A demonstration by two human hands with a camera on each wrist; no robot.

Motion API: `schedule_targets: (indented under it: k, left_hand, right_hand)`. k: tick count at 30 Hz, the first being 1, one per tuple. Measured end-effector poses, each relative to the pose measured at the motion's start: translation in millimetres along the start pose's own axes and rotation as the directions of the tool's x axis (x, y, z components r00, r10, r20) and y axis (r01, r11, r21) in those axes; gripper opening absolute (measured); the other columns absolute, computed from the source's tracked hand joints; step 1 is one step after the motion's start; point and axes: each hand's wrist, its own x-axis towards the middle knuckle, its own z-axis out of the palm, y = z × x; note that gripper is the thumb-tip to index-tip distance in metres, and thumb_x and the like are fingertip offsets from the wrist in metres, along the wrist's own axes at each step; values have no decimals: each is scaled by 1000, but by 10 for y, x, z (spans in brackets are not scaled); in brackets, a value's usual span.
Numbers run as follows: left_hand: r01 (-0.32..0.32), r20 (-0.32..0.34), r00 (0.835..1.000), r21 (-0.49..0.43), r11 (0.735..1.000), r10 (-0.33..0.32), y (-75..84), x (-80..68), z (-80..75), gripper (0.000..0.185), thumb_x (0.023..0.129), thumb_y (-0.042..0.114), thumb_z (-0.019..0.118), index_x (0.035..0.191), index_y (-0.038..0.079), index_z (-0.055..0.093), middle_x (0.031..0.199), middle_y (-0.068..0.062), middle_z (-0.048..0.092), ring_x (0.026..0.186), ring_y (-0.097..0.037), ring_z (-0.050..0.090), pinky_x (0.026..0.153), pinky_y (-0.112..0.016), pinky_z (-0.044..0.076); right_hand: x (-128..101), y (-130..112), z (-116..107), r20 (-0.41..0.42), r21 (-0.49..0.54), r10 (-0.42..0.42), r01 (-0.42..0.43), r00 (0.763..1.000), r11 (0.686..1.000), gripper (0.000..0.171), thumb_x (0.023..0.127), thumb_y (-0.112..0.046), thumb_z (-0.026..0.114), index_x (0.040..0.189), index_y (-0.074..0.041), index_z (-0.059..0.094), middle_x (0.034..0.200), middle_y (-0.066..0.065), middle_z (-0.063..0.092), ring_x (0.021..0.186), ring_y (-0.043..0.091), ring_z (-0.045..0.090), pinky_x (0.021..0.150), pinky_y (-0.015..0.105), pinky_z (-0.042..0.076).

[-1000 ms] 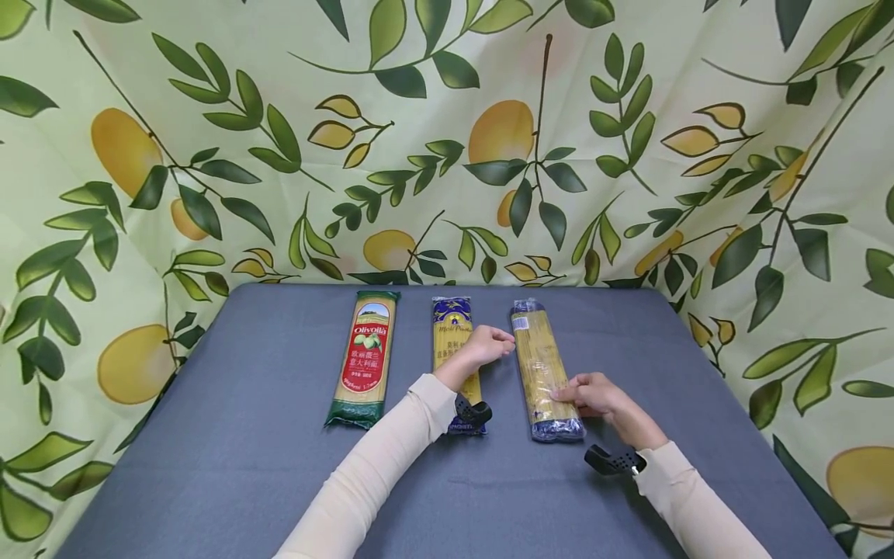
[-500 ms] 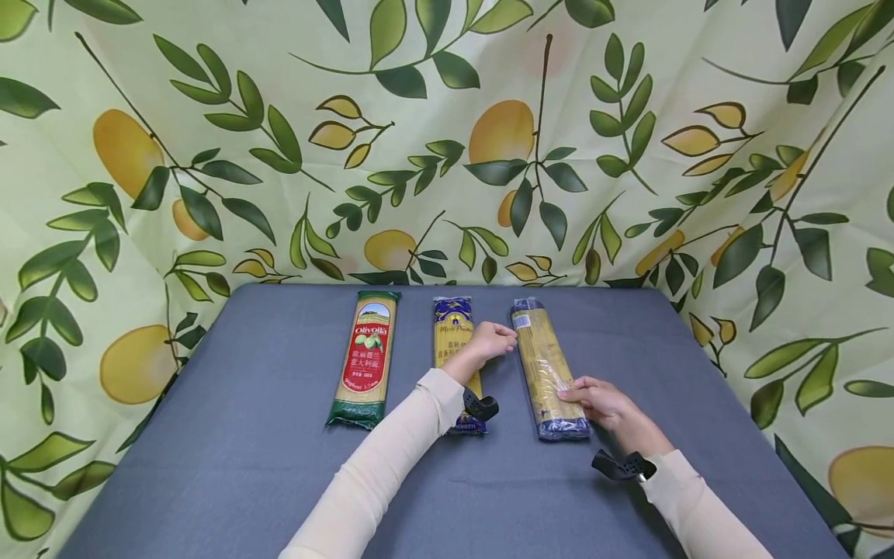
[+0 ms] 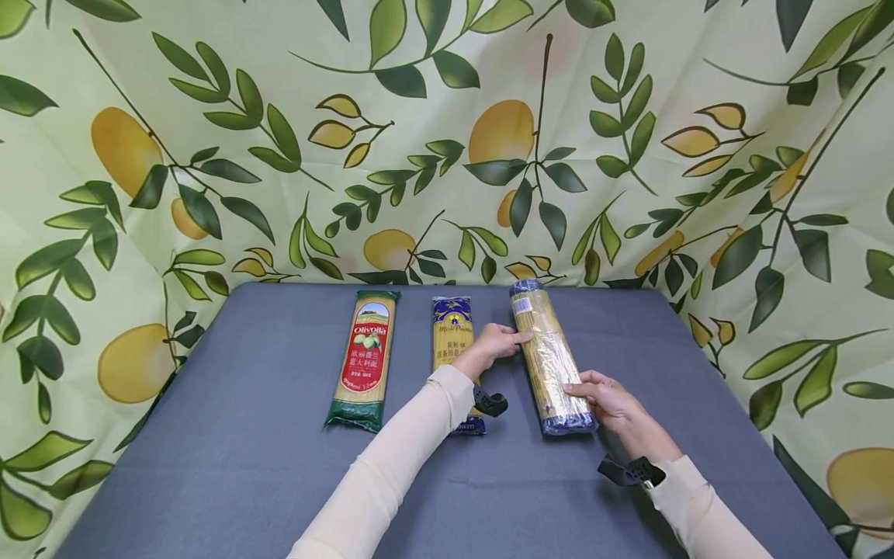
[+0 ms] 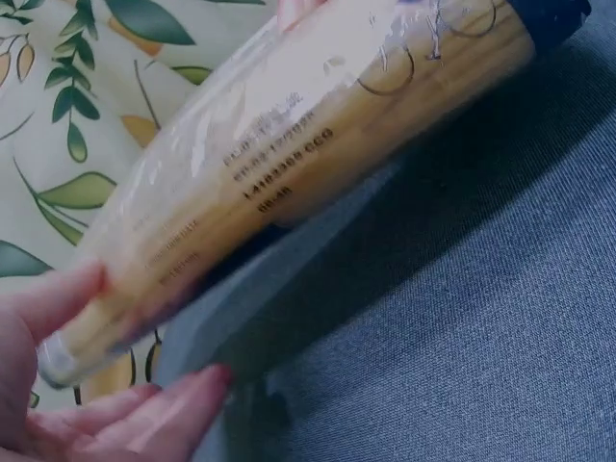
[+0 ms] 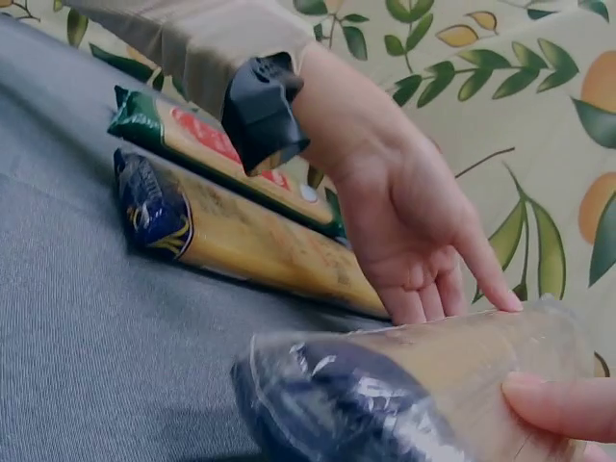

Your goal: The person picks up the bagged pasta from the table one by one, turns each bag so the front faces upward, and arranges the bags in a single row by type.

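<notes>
A spaghetti pack (image 3: 548, 353) with clear film and blue ends is tilted up off the table on the right. My right hand (image 3: 615, 404) grips its near right side, thumb on top and the other fingers mostly hidden beneath. My left hand (image 3: 497, 343) is at the pack's far left side. In the left wrist view its thumb (image 4: 63, 298) touches the film, while the fingers (image 4: 183, 409) stretch out below, apart from the pack. A blue-and-yellow spaghetti pack (image 3: 447, 341) lies partly hidden under the left forearm. Farther left lies a green-ended spaghetti pack with a red label (image 3: 365, 357).
A grey cloth covers the table (image 3: 230, 435). Behind and at both sides hangs a curtain (image 3: 433, 155) printed with leaves and yellow fruit. Each wrist wears a black strap (image 3: 632, 471).
The right hand has raised and turned the clear-film spaghetti pack, shifting it slightly right. The left hand has moved right, and its thumb has come onto the pack. The other two packs stayed put.
</notes>
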Motion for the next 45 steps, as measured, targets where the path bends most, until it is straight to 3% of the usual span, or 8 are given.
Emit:
schedule_targets:
  k: [5, 8, 12, 16, 20, 30, 36, 45]
  left_hand:
    - [12, 43, 999, -78, 997, -8, 549, -805, -20, 44, 91, 26, 67, 121, -6, 61, 116, -22, 69, 106, -29, 70, 95, -34, 57]
    - [4, 33, 999, -96, 995, -1, 719, -1073, -34, 43, 94, 24, 63, 119, -11, 59, 120, -26, 66, 107, -31, 69, 97, -36, 56]
    - [-4, -23, 1000, -103, 995, 1, 841, -1267, -55, 40, 92, 21, 65, 114, -13, 61, 117, -28, 66, 96, -29, 73, 92, -35, 58]
    - [-36, -63, 998, -129, 991, 28, 822, -1220, -54, 34, 90, 17, 68, 107, -12, 65, 110, -26, 70, 71, -16, 71, 81, -29, 61]
    - [-63, -66, 996, -146, 987, 54, 754, -1090, -54, 32, 87, 17, 71, 105, -9, 68, 105, -23, 72, 63, -7, 64, 77, -26, 61]
    - [-50, -15, 999, -132, 990, 49, 766, -1027, -95, 32, 90, 15, 67, 112, -8, 65, 114, -24, 69, 80, -15, 71, 87, -31, 60]
    - [-36, -10, 999, -90, 995, 35, 769, -1054, -121, 35, 92, 19, 65, 116, -7, 64, 116, -23, 69, 89, -22, 72, 89, -31, 59]
    - [-2, -93, 996, -61, 998, -4, 778, -1064, -182, 38, 85, 22, 73, 114, -3, 67, 113, -20, 71, 99, -28, 72, 92, -31, 57]
  right_hand:
    - [-29, -9, 21, 21, -10, -3, 3, 1000, 1000, 23, 89, -7, 64, 74, -24, 56, 69, -12, 67, 65, 2, 65, 61, 17, 54]
    - [-44, 0, 42, 46, -32, -10, 12, 999, 999, 24, 89, -7, 62, 75, -24, 55, 69, -13, 67, 65, 2, 65, 61, 17, 54]
    - [-60, -1, 66, 51, -74, -24, 28, 998, 997, 25, 88, -4, 61, 75, -23, 54, 67, -13, 67, 63, 2, 64, 60, 17, 54]
    - [-67, -22, 72, 22, -123, -36, 38, 999, 992, 24, 85, -2, 64, 74, -22, 55, 66, -14, 65, 63, 1, 63, 61, 17, 54]
    - [-56, -38, 48, 53, -146, -18, 25, 998, 989, 21, 84, -5, 67, 76, -21, 57, 69, -14, 66, 68, 1, 65, 67, 18, 55]
    - [-40, -75, -33, 310, -20, 6, 0, 951, 1000, 21, 95, -5, 55, 87, -19, 68, 85, -9, 74, 83, 3, 70, 77, 19, 58]
    - [-6, -82, 15, 307, -56, -11, 30, 952, 998, 23, 93, -4, 57, 87, -22, 70, 84, -10, 74, 82, 3, 70, 77, 18, 58]
    - [0, -98, 70, 290, -107, -37, 71, 956, 992, 21, 91, -4, 61, 86, -22, 71, 84, -10, 75, 80, 4, 70, 75, 19, 58]
